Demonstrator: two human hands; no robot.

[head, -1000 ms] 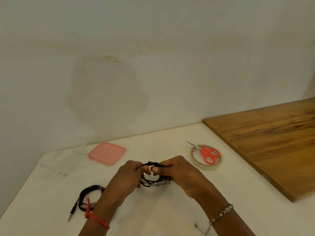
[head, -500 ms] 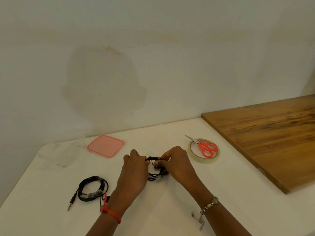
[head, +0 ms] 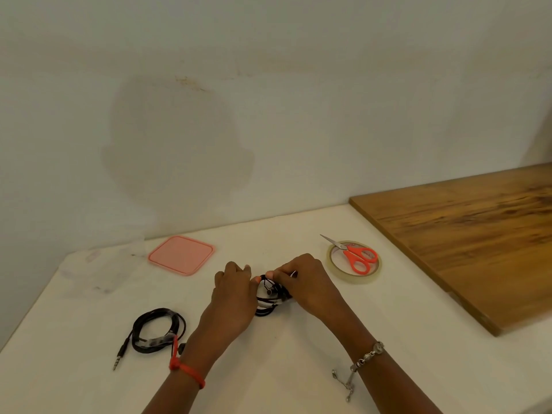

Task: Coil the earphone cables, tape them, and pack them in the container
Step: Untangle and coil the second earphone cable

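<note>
Your left hand (head: 236,294) and your right hand (head: 301,282) meet over the coil of thin black earphone cable (head: 268,298), which lies low on the white table (head: 298,369) between them. Both hands hold it. The right one pinches the top of the loops between thumb and forefinger. The left one has curled fingers, and its thumb tip presses on the left edge. A pale shiny strip crosses the near side of the loops; it may be tape, but I cannot tell for sure.

The danger, I think, is that the loops spring open if you loosen either pinch before tape binds them, because such thin cable is springy and slips easily. What looks like an earbud sits loose inside the ring and could catch on a finger. Your wrists are low, the palms face down, the knuckles turn toward each other, and the forearms come in from the near edge like a V.

Near your left wrist lies the second black cable coil (head: 158,330), bound with clear tape, with its metal plug (head: 119,354) pointing outward. Behind it the pink square plastic lid (head: 180,254) lies flat. Just left of the lid is the clear plastic container (head: 98,264), which is hard to see against the wall. To your right the roll of clear tape (head: 352,278) carries the orange-handled scissors (head: 350,254), near the brown wooden board (head: 478,234)
</note>
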